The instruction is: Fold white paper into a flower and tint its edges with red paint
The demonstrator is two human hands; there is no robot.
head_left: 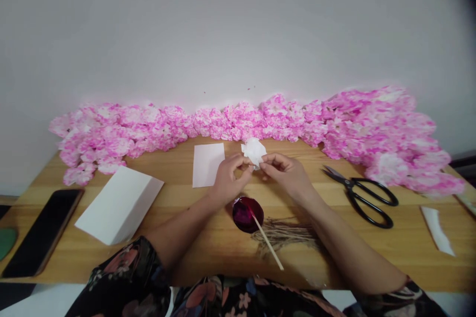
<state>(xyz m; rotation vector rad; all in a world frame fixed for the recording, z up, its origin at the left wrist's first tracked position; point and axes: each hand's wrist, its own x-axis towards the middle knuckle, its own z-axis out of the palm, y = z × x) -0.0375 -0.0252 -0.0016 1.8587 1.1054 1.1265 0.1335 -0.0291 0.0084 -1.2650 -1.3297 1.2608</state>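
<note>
Hands on white paper flower (pixel 255 150) at mid table (pixel 186 252), both pinching it.
L hand (pixel 226 181) & R hand (pixel 286 171) are each closed narrow, fingertips gripping the flower's base, holding it just above the wood near the far row. Progress, as I judge it: most is done, since a long bank of pink-tinted flowers (pixel 241 121) lies along the wall. This one is plain white w/ no colour, so tinting looks left. Containers: one small cup (pixel 245 214) just in front of the hands, w/ dark magenta liquid & a stick (pixel 267 240) leaning out. Twine bundle (pixel 286 233) beside it, scissors (pixel 366 198) to R, paper sheet (pixel 207 164) to L.
</note>
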